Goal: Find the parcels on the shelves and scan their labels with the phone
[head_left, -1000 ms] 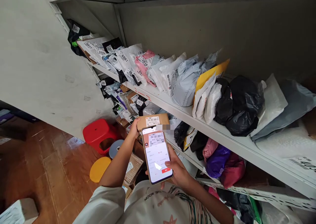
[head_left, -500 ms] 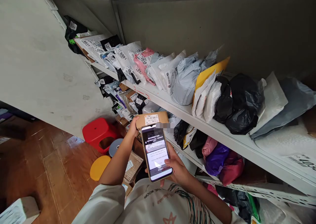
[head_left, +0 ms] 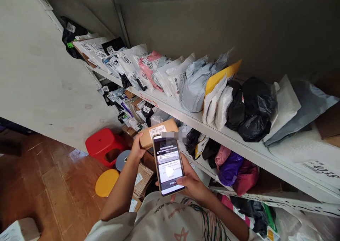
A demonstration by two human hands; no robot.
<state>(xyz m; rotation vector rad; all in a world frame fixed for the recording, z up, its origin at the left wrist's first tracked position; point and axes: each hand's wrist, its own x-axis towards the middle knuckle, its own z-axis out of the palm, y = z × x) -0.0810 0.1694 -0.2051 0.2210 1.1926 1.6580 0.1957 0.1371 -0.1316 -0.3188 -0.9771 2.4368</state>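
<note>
My left hand [head_left: 138,146] grips the left end of a brown cardboard box [head_left: 146,137] with a white barcode label on its upper face. A smartphone [head_left: 170,180] lies in my right hand [head_left: 191,180], its lit screen facing me and showing dark and white panels of text. My right thumb rests on the lower part of that screen. The phone is in front of the box and covers part of its lower right side. A greyed blur hides the strip between the phone's top edge and the box.
A white shelf [head_left: 170,101] ahead carries a row of numbered mailing bags [head_left: 126,62], a yellow envelope [head_left: 221,74] and black bags [head_left: 259,99]. Lower shelves hold more parcels. A red stool [head_left: 106,143], a yellow stool [head_left: 107,182] and cartons [head_left: 143,179] stand on the floor at left.
The box in my left hand has tilted, its left end moving lower and leftward. The phone stays nearly in place, with its screen text slightly changed. My view has shifted a little.
</note>
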